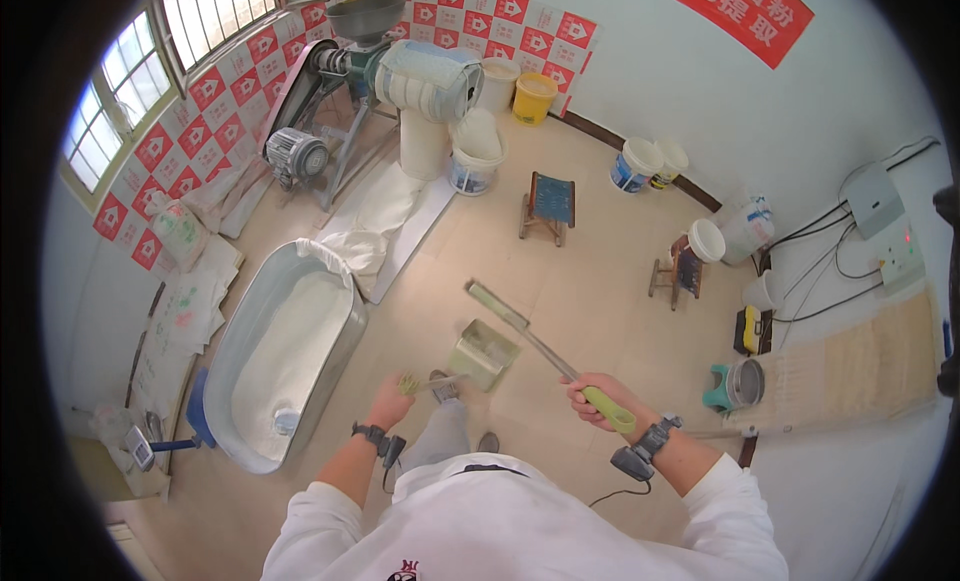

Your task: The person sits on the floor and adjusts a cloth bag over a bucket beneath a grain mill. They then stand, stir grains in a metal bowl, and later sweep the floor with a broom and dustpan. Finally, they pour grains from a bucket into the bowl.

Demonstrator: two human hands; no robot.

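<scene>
My right hand (606,401) is closed around the green grip of a long-handled broom (550,356). Its metal pole slants up and left to a narrow green head, held over or near the floor; whether it touches, I cannot tell. My left hand (388,401) grips the upper end of a stick handle that leads toward a pale green dustpan (484,355). The dustpan stands in front of my left shoe, a little below the broom head. What lies inside the pan is too unclear to make out.
To my left stands a long metal tub (350,326) of white powder, beside a platform scale (142,448). A milling machine (340,131) with a motor occupies the back left. Folding stools (550,203), buckets (638,163) and a green-and-grey container (735,385) stand around the floor.
</scene>
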